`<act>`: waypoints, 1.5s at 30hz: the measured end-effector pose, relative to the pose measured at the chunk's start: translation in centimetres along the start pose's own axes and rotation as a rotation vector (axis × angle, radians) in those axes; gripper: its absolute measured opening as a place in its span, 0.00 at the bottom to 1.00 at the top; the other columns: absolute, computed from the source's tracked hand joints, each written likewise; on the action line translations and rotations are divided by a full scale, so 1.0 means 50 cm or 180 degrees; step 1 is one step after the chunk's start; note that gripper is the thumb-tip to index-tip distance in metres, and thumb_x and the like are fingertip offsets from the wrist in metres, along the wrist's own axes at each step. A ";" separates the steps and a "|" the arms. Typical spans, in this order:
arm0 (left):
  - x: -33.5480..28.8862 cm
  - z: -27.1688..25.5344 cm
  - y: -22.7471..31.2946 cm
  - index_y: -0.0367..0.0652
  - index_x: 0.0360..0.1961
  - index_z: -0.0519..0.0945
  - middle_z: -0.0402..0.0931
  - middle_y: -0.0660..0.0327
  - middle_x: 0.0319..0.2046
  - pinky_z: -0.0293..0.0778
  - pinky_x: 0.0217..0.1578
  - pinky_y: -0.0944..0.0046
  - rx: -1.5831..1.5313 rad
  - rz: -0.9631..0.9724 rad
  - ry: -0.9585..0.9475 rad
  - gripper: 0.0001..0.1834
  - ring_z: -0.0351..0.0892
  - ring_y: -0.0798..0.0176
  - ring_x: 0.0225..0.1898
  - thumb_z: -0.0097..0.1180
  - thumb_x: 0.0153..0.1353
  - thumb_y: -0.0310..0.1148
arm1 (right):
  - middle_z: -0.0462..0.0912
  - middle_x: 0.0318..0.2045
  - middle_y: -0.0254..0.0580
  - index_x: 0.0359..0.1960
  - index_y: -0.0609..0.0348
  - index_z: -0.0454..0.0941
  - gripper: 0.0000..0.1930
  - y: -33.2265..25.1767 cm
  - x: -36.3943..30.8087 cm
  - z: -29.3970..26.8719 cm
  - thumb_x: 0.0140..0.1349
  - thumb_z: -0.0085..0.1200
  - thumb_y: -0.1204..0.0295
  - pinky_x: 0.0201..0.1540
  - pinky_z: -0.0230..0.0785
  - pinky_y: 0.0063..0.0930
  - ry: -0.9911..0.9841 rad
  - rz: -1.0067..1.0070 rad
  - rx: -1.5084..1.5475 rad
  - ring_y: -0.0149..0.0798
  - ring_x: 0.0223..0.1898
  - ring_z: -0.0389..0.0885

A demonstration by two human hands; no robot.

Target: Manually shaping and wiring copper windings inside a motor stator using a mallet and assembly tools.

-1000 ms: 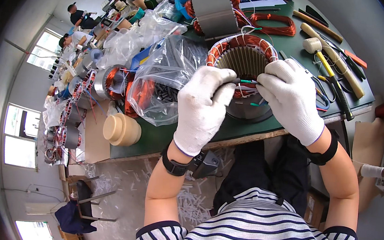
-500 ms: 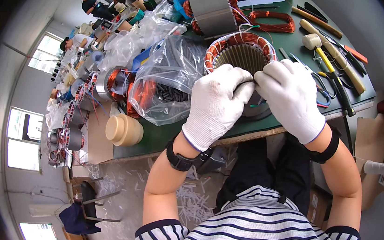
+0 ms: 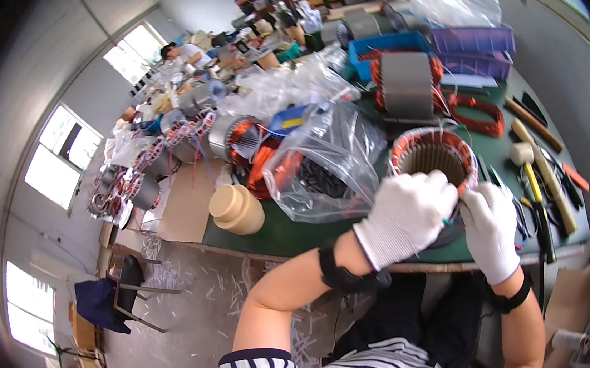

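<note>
A motor stator (image 3: 415, 137) stands upright at the front of the green workbench, its ring of copper winding laced with white cord and its inner slots showing. My left hand (image 3: 410, 214), in a white knit glove, is closed at the stator's near rim, its knuckles over the opening. Close to its right, my gloved right hand (image 3: 490, 222) is closed with thumb and fingertips pinched by the right side of the rim. Whatever either hand holds is too small or hidden to make out. A bit of green shows by my left hand.
Left of the stator lies a clear plastic bag (image 3: 342, 182) of dark pieces, beside a cream plastic jar (image 3: 236, 209). Behind stands another wound stator (image 3: 407, 84). On the right are a yellow-handled mallet (image 3: 534, 184) and other tools. Two people work far left.
The whole view has swung, so the bench sits further right and lower. My left hand has turned knuckles up over the rim; the fingertips of both hands, together before, are now slightly apart.
</note>
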State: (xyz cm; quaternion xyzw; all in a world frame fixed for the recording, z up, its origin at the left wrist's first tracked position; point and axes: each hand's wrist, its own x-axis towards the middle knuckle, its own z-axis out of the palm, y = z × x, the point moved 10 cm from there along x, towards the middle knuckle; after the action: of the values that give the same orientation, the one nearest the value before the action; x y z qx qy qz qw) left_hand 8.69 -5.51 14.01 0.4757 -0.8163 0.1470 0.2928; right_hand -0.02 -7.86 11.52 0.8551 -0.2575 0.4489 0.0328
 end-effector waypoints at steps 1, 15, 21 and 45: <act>-0.006 0.006 0.004 0.46 0.29 0.74 0.69 0.61 0.23 0.71 0.24 0.59 0.0025 0.0014 -0.0028 0.06 0.76 0.59 0.25 0.59 0.52 0.32 | 0.73 0.27 0.41 0.31 0.58 0.75 0.11 0.002 -0.007 -0.001 0.43 0.57 0.81 0.32 0.64 0.38 0.0016 0.0058 0.0072 0.47 0.29 0.73; -0.036 -0.015 -0.079 0.38 0.43 0.78 0.78 0.52 0.34 0.76 0.36 0.60 -0.1022 -0.0480 -0.0113 0.14 0.81 0.50 0.35 0.60 0.54 0.26 | 0.76 0.30 0.42 0.32 0.59 0.76 0.12 -0.003 0.016 0.004 0.41 0.57 0.81 0.34 0.66 0.37 0.0004 -0.0085 0.0138 0.47 0.31 0.75; -0.016 0.013 -0.060 0.42 0.34 0.81 0.77 0.56 0.26 0.74 0.29 0.60 -0.0732 -0.0458 -0.0097 0.07 0.80 0.52 0.28 0.62 0.53 0.28 | 0.78 0.31 0.43 0.32 0.61 0.77 0.13 0.006 0.006 0.012 0.41 0.56 0.83 0.37 0.69 0.37 0.0037 -0.0045 0.0246 0.48 0.34 0.77; -0.285 0.195 -0.426 0.42 0.30 0.79 0.76 0.49 0.33 0.76 0.38 0.48 0.1067 -0.1800 -0.1290 0.06 0.80 0.46 0.37 0.52 0.55 0.30 | 0.76 0.32 0.40 0.36 0.61 0.77 0.16 -0.068 -0.016 0.004 0.40 0.57 0.77 0.40 0.69 0.36 0.0043 -0.0643 -0.0366 0.43 0.36 0.77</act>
State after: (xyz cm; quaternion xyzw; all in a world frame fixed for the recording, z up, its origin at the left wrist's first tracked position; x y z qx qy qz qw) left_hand 29.12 -11.48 -3.26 0.7426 -0.6590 0.0948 0.0727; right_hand 1.35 -4.67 11.34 0.8703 -0.1951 0.4335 0.1286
